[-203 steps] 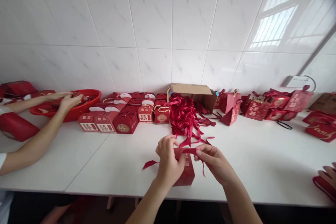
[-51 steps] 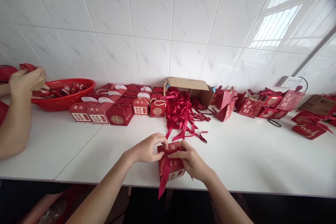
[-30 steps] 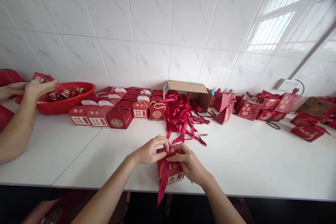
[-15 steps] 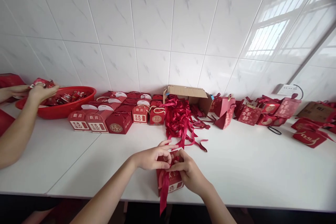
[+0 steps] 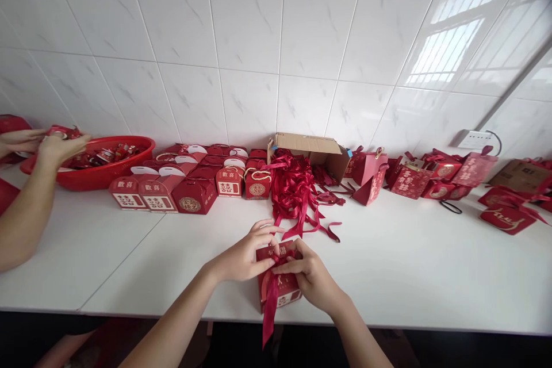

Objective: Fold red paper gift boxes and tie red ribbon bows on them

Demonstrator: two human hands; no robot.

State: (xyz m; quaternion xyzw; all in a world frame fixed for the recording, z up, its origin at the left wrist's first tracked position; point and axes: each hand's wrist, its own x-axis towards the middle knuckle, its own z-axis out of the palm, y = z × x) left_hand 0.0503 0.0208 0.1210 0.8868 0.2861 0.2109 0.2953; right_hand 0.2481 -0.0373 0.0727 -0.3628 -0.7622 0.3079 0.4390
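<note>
A small red gift box stands near the table's front edge with a red ribbon at its top. One ribbon end hangs down its front and past the table edge. From the left, my left hand pinches the ribbon at the knot between thumb and fingertips, its other fingers raised. My right hand is closed on the ribbon from the other side, its fingers bent against the box top. The knot itself is partly hidden by my fingers. Just behind the box lies a tangled heap of red ribbons.
The ribbons spill from an open cardboard box. Rows of red gift boxes stand left of it; ribboned boxes stand right. Beside a red basin of wrapped sweets, a co-worker's hands hold a red item. A power strip is against the wall.
My left hand's thumb and fingers have drawn slightly apart from my right at the knot, and a loop shows there more clearly. The view has tilted a little.
</note>
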